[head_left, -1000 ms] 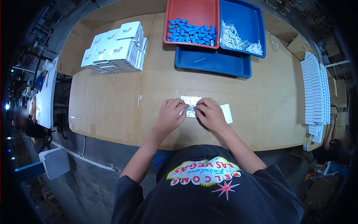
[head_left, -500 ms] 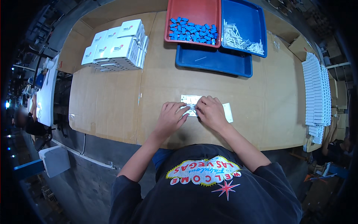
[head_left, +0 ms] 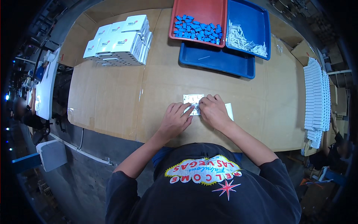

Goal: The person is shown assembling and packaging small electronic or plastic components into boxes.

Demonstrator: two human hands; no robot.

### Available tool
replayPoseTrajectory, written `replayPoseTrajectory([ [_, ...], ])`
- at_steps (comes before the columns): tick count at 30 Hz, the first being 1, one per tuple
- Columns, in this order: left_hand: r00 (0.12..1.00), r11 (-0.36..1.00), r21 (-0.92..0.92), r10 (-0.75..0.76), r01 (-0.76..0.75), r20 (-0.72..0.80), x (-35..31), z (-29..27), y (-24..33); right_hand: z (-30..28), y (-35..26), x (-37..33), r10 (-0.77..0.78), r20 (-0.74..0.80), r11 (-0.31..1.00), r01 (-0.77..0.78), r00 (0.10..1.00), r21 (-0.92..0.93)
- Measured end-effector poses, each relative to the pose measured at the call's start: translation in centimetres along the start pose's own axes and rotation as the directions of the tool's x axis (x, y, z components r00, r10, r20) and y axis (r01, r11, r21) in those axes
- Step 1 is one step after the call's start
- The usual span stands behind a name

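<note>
Has a small white case (head_left: 193,98) lying flat on the cardboard-covered tabletop (head_left: 164,86), straight ahead of the torso and between the two hands. Rests the left hand (head_left: 176,117) at the case's left side, fingers loosely spread and stretched forward, with fingertips over the shiny near part and thumb close to the near-left edge. Sets the right hand (head_left: 215,112) against the case's right side, fingers curled and tips bunched together, covering some of that edge. Cannot tell about anything pinched between those tips, nor about a grip under the left fingertips. Shows the far part of the case beyond the fingers, pale with small details, and hides much of the near part.

Has a flat white panel (head_left: 229,111) just right of the case, partly covered by the right hand. Faces, well beyond both hands, a red tray (head_left: 203,11) of small blue pieces (head_left: 197,30), beside it a blue tray (head_left: 248,15) of slim white pieces (head_left: 242,42), and nearer, partly beneath these two, a lower blue tray (head_left: 220,65) with one thin pale strip (head_left: 204,58). Has stacked white boxes (head_left: 121,41) far left and stacks of white slabs (head_left: 315,97) along the right edge. Wears a dark printed T-shirt (head_left: 149,198).
</note>
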State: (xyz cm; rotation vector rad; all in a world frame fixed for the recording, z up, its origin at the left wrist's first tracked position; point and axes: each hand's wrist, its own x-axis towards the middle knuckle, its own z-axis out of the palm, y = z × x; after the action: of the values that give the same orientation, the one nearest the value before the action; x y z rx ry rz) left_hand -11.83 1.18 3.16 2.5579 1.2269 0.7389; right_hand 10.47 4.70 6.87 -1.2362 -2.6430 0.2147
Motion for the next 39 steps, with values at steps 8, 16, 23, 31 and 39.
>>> replayPoseTrajectory([
  [8,1.000,0.999,0.043,0.005,-0.004,-0.024,0.1,0.4,-0.2,-0.1,0.8,-0.6,-0.001,0.007,0.994,0.000,1.000,0.107],
  [16,1.000,0.998,-0.055,-0.021,0.021,-0.012,0.1,0.9,-0.6,0.0,1.9,-0.4,-0.053,-0.005,0.988,0.053,0.999,0.144],
  [23,0.987,0.985,-0.105,-0.142,0.133,-0.079,0.3,0.6,0.0,-3.6,6.1,4.0,0.132,-0.141,0.945,-0.082,0.981,0.317],
  [31,0.975,0.970,-0.123,-0.217,0.210,-0.045,0.8,0.6,-0.3,-7.2,15.9,17.3,0.307,-0.364,0.934,-0.204,0.880,0.294],
  [39,0.977,0.972,-0.117,-0.209,0.203,-0.040,1.2,0.2,0.0,-4.2,20.8,22.8,0.138,-0.227,0.977,-0.169,0.964,-0.127],
])
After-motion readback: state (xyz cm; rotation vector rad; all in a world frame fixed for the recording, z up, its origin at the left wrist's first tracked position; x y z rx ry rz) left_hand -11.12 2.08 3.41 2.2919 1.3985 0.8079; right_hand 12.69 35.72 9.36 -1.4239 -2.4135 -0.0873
